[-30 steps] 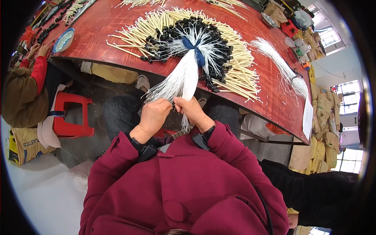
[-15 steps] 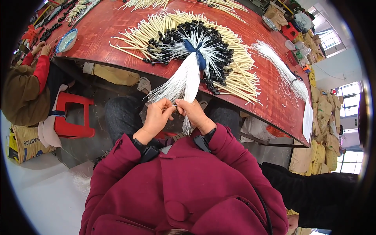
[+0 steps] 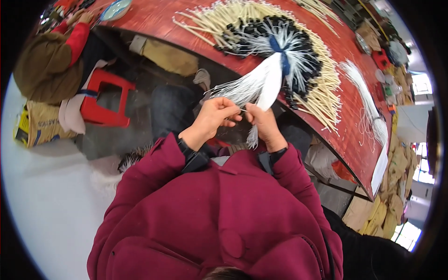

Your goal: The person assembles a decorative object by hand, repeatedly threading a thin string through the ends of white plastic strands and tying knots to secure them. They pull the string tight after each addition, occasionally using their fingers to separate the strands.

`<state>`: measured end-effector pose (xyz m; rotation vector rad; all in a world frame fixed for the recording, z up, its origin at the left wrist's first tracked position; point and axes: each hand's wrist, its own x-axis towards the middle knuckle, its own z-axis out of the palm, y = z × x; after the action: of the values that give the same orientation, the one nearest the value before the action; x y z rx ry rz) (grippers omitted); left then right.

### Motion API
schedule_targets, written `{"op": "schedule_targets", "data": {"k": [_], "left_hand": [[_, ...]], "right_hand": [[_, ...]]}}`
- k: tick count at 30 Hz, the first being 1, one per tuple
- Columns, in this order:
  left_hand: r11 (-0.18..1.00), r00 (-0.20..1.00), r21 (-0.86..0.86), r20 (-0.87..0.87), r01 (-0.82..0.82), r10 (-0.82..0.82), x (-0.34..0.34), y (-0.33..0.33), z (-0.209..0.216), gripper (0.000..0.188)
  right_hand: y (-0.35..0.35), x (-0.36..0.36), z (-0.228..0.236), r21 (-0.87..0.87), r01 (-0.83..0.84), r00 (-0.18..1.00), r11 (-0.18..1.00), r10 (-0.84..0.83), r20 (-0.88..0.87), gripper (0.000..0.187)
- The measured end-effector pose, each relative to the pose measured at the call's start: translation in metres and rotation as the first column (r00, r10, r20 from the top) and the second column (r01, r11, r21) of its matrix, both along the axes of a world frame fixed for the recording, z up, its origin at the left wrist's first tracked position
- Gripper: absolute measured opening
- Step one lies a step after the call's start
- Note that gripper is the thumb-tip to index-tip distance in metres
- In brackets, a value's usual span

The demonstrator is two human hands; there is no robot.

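A large bundle of white strings [image 3: 269, 88] hangs over the table's near edge toward me. A dark blue cloth strip [image 3: 279, 46] ties it on the tabletop. Around the tie, cream sticks [image 3: 332, 95] with black pieces [image 3: 311, 51] at their inner ends spread in a fan. Below the table edge, my left hand [image 3: 215, 116] pinches a thin white string between thumb and forefinger, its other fingers curled. My right hand [image 3: 265, 122] is closed on white strings close beside it, the tail of a bunch hanging beneath. The fingertips nearly meet, and whether a knot lies between them is too small to see.
On the red table [image 3: 352, 135], another bunch of white strings [image 3: 366, 100] lies at the right. A bowl [image 3: 115, 10] sits at the far left, near a person in a brown vest with red sleeves [image 3: 51, 65]. A red plastic stool [image 3: 108, 98] stands on the floor.
The whole view has shifted, so table and bundle now appear farther right and higher. Both hands stay pinched on the strings, with the left hand's fingers slightly more spread.
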<state>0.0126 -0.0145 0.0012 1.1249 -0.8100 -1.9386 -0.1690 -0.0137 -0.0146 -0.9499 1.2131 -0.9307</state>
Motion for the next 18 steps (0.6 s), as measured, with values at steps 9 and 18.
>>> {"op": "schedule_targets", "data": {"k": [9,18], "left_hand": [[0.995,0.999,0.103,-0.045,-0.011,0.016,0.010,0.002,0.010,0.018],[0.979,0.973,-0.017,0.114,0.205,-0.202,0.008,-0.007,-0.003,0.023]], "right_hand": [[-0.002,0.000,0.000,-0.014,-0.051,0.996,0.999,0.052,0.067,0.034],[-0.001,-0.001,0.001,-0.011,-0.068,0.994,0.998,0.069,0.080,0.037]]}}
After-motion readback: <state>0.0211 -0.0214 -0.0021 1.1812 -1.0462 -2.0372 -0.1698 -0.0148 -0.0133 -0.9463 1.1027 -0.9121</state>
